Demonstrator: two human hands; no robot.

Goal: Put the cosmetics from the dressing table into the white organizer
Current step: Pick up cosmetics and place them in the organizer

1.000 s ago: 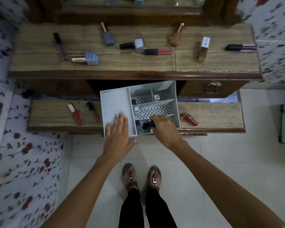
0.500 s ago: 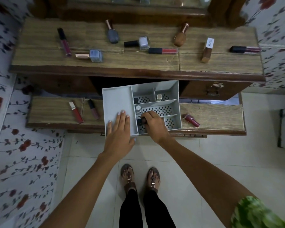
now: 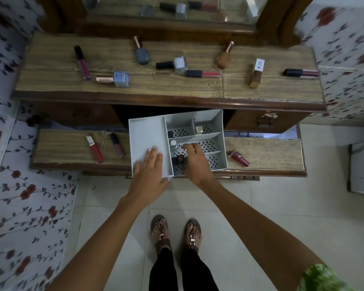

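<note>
Cosmetics, loose, on the dressing table top (image 3: 72, 87), well beyond our fingertips: purple lip gloss (image 3: 82, 63), pale-blue polish bottle (image 3: 116, 79), grey polish bottle (image 3: 141, 52), black-capped polish bottle (image 3: 173, 64), red lip gloss (image 3: 203, 73), brown polish bottle (image 3: 224, 56), foundation tube (image 3: 256, 73), dark-capped gloss (image 3: 301, 72).

On the lower shelf (image 3: 271, 152), left of our left fingers: red gloss (image 3: 95, 148) and mauve gloss (image 3: 116, 144). Right of our right fingers, beside the tray wall: maroon polish bottle (image 3: 240, 158).

White organizer (image 3: 147, 131) sits tilted on the lower shelf, its near edge overhanging. Sorted inside, beyond our right fingertips: one small dark item, one gold-capped item (image 3: 199, 129), one silver-capped bottle (image 3: 173, 145). A dark lipstick (image 3: 180, 159) stands in the near compartment, just left of our right palm.

Our left hand (image 3: 149, 173) lies flat, fingers straight, in the large plain compartment. Our right hand (image 3: 194, 162) hovers over the perforated compartments, fingers loosely bent, holding nothing we can make out.
</note>
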